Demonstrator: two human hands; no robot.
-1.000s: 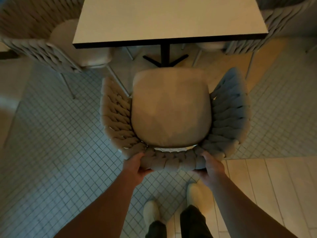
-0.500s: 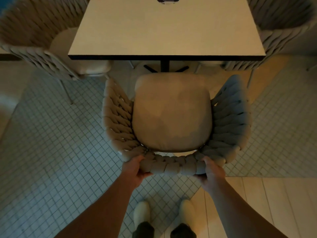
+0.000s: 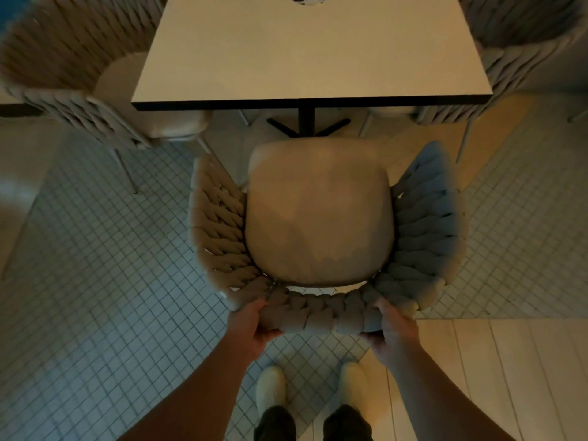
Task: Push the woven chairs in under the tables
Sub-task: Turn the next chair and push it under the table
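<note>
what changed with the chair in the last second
Little changed. The woven chair sits about as near the table as before, its seat front still short of the table edge. Left hand and right hand keep gripping the backrest; the side chairs stayed put.

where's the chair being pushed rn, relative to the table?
In the head view, the beige woven-rope chair sits centre frame, just short of the white square table; its cushion's front edge is near the black pedestal base, not yet under. Left hand and right hand grip its backrest.
</note>
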